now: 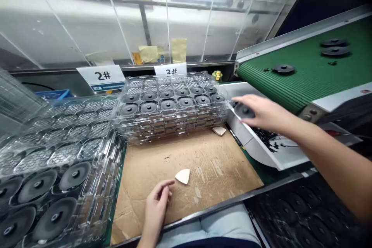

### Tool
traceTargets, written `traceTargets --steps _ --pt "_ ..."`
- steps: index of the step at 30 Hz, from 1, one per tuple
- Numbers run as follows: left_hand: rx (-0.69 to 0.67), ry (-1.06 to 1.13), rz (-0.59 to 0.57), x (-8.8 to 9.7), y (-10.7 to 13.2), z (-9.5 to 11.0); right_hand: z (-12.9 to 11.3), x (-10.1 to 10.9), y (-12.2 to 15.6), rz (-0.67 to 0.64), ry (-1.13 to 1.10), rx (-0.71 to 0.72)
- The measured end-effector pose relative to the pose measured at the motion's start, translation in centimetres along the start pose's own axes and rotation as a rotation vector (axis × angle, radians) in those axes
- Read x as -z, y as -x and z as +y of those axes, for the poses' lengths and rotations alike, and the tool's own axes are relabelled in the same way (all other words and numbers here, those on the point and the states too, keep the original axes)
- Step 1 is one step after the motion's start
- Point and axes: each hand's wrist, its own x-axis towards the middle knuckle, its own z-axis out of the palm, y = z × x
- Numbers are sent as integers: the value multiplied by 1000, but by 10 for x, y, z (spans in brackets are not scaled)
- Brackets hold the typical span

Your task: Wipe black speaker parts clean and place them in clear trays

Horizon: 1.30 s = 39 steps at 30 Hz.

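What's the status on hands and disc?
Right hand shut on black disc, beside tray stack. Left hand empty, resting on cardboard near white wedge. Nothing between disc and trays.

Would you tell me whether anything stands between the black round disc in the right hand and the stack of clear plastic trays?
Nothing visible does: the right hand holds the black round disc beside the stack of clear plastic trays.

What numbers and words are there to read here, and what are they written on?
"2#": on the left sign card, white, behind the trays.
"3#": on the right sign card, white, its lower edge hidden by the tray stack.
Blue strip under "2#": print too small to read.
Yellow notes behind the clear panel: too blurred to read.
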Motion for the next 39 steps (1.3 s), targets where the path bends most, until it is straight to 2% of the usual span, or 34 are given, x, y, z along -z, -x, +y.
traceTargets --steps 2,4,6,8,10,14,16,19,22,27,30,34,37,39 --pt "63 109 -7 -14 10 13 -40 -4 30 -97 -146 162" --pt "87 262 -53 -32 24 28 -78 -16 60 -168 -499 310" --pt "167 656 -171 -49 38 39 -109 -34 85 -169 -724 367" --pt "244 847 -246 -60 50 45 -133 -57 103 -127 -890 345" --pt "325 890 -271 -61 59 42 -152 -79 116 -60 -977 281" --pt "487 872 -213 -44 70 31 -180 -107 132 37 -988 163" --pt "556 876 -161 -33 71 30 -187 -114 130 1 -953 194" --pt "610 940 -83 -20 69 38 -186 -128 113 -38 -740 192" --pt "556 1047 26 -8 62 46 -180 -150 91 -52 -554 81" --pt "511 1149 157 5 51 41 -184 -182 69 -105 -522 124" --pt "500 1158 162 6 50 38 -188 -192 58 -98 -521 117" --pt "492 1169 131 3 52 44 -191 -200 39 -97 -543 55" --pt "488 1177 86 3 53 50 -193 -194 31 -95 -603 5" --pt "470 1190 71 4 53 51 -194 -184 37 -94 -665 -2"
